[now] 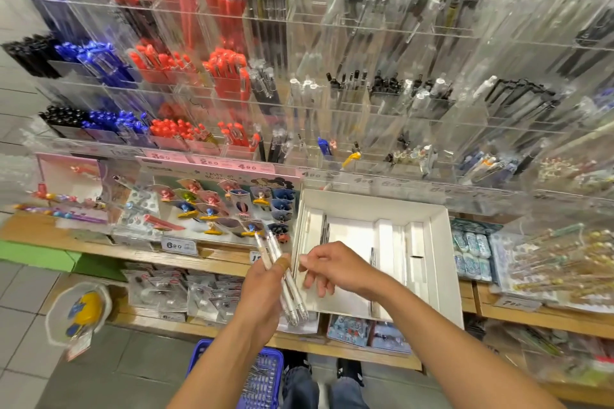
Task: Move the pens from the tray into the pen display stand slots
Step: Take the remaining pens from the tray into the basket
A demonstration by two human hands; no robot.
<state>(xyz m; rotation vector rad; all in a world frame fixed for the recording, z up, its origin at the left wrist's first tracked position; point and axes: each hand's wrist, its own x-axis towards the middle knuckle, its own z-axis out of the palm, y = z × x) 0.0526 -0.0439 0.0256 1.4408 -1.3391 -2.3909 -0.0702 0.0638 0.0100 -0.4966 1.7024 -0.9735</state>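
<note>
My left hand grips a small bundle of white, clear-barrelled pens, tips down, at the left edge of the white tray. My right hand hovers just right of the bundle above the tray, fingers loosely curled, holding nothing I can make out. A few thin pens lie in the tray's left channel and another near its middle. The clear acrylic pen display stand rises behind the tray, its slots filled with blue, red, black and white pens.
The tray rests on a wooden shelf with carded novelty pens to its left and eraser packs to its right. A blue basket stands on the floor by my feet. A packaged item hangs at lower left.
</note>
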